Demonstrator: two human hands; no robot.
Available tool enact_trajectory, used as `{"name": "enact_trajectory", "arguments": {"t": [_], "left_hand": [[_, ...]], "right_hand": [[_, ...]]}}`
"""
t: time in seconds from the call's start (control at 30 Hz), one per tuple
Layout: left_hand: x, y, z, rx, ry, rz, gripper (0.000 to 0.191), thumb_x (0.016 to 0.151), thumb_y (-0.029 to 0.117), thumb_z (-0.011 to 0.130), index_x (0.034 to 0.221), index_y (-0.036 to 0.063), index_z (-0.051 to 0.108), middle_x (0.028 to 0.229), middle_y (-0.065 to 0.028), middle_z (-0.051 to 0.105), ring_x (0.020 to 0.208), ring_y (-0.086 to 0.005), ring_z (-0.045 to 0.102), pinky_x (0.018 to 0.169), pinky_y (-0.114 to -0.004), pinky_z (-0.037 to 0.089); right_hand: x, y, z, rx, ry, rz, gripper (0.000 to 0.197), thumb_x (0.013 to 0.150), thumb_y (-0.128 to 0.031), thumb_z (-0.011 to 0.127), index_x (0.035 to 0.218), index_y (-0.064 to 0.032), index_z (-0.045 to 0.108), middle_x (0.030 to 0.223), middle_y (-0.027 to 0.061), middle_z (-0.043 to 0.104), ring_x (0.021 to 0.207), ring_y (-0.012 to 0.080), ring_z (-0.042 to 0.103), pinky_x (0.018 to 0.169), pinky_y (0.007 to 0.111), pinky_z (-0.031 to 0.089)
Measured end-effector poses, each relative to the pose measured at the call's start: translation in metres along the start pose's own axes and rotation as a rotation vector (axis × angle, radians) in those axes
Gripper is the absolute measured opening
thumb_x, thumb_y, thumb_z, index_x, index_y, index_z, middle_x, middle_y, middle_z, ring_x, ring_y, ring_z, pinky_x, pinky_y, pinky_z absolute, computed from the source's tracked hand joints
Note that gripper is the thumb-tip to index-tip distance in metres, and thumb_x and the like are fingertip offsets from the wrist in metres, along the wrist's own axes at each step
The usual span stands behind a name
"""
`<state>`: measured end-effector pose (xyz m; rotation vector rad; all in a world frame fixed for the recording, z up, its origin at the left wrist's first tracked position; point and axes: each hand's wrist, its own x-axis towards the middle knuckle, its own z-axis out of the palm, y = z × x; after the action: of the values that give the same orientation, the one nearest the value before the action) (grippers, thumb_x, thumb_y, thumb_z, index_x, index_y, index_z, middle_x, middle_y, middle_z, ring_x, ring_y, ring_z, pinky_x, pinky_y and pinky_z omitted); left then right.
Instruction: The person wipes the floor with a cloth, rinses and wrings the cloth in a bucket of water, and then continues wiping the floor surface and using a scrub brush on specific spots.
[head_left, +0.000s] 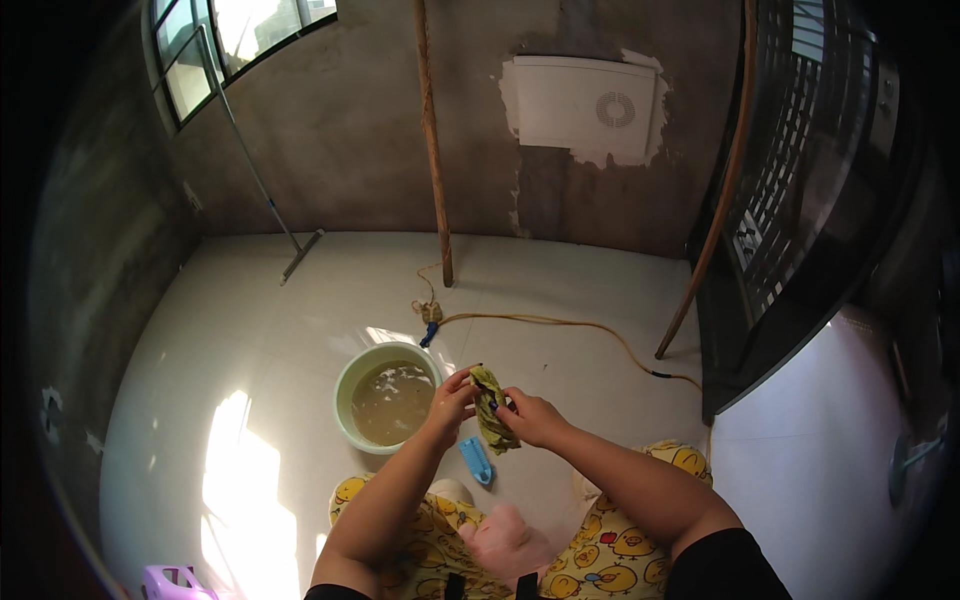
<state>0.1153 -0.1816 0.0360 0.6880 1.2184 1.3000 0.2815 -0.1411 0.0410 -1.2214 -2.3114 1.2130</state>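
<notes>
A crumpled yellow-green cloth (493, 427) is held up between both hands above the floor. My left hand (451, 401) grips its upper left edge, and my right hand (532, 418) pinches it from the right. A small dark blue spot shows in the cloth's folds by my right fingertips; what it is, I cannot tell. Just left of my left hand stands a pale green plastic basin (346, 405) with murky brownish water (390, 412) and some foam in it. Below the cloth, a light blue plastic piece with a ridged surface (475, 460) lies on the floor.
A wooden pole (431, 150) stands ahead, near a power socket (429, 313) whose yellow cord (555, 321) runs right. Another pole (709, 240) leans by the dark metal door (780, 195). A floor squeegee (301, 259) leans at the window. A purple plastic object (176, 583) lies lower left.
</notes>
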Motion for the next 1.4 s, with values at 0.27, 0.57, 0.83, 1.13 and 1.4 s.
{"name": "enact_trajectory", "arguments": {"t": [0.27, 0.57, 0.83, 1.13, 1.4], "left_hand": [[0.0, 0.0, 0.0, 0.095, -0.065, 0.082, 0.041, 0.079, 0.001, 0.045, 0.12, 0.0059, 0.047, 0.1, -0.0068, 0.057, 0.089, -0.014, 0.056, 0.075, -0.027, 0.047], [-0.019, 0.019, 0.019, 0.961, 0.097, 0.294, 0.04, 0.07, 0.007, 0.055, 0.11, 0.0052, 0.049, 0.092, -0.0133, 0.059, 0.08, -0.0157, 0.059, 0.068, -0.027, 0.047], [-0.003, -0.003, 0.002, 0.559, -0.205, -0.05, 0.05, 0.07, 0.01, 0.063, 0.113, 0.0005, 0.039, 0.09, -0.0086, 0.055, 0.079, -0.0167, 0.056, 0.063, -0.026, 0.044], [-0.005, -0.014, 0.018, 0.455, -0.241, -0.038, 0.038, 0.08, 0.017, 0.063, 0.106, 0.0025, 0.039, 0.089, -0.0092, 0.056, 0.078, -0.0146, 0.057, 0.068, -0.026, 0.046], [0.0, -0.024, 0.028, 0.371, -0.252, -0.039, 0.032, 0.083, 0.016, 0.059, 0.104, 0.0014, 0.041, 0.092, -0.0086, 0.055, 0.086, -0.0115, 0.053, 0.075, -0.026, 0.044]], "right_hand": [[0.002, 0.002, -0.006, -0.086, 0.101, -0.084, 0.023, 0.082, -0.018, 0.049, 0.097, -0.0034, 0.057, 0.084, 0.0166, 0.062, 0.079, 0.0324, 0.06, 0.07, 0.039, 0.047], [-0.003, 0.016, -0.034, -0.222, 0.46, -0.276, 0.014, 0.079, -0.011, 0.051, 0.088, -0.0091, 0.062, 0.078, 0.0121, 0.063, 0.073, 0.03, 0.06, 0.071, 0.04, 0.045], [-0.009, 0.025, -0.039, -0.279, 0.526, -0.364, 0.017, 0.076, -0.009, 0.056, 0.09, -0.0113, 0.066, 0.083, 0.0045, 0.062, 0.085, 0.0227, 0.054, 0.073, 0.036, 0.044], [-0.015, 0.025, -0.037, 0.042, 0.459, -0.221, 0.017, 0.076, -0.008, 0.056, 0.09, -0.0075, 0.065, 0.082, 0.0097, 0.059, 0.077, 0.0263, 0.057, 0.068, 0.034, 0.047], [-0.013, 0.02, -0.037, 0.107, 0.472, -0.247, 0.021, 0.078, -0.009, 0.054, 0.097, -0.0067, 0.062, 0.076, 0.0106, 0.06, 0.065, 0.0216, 0.057, 0.062, 0.031, 0.045]]}}
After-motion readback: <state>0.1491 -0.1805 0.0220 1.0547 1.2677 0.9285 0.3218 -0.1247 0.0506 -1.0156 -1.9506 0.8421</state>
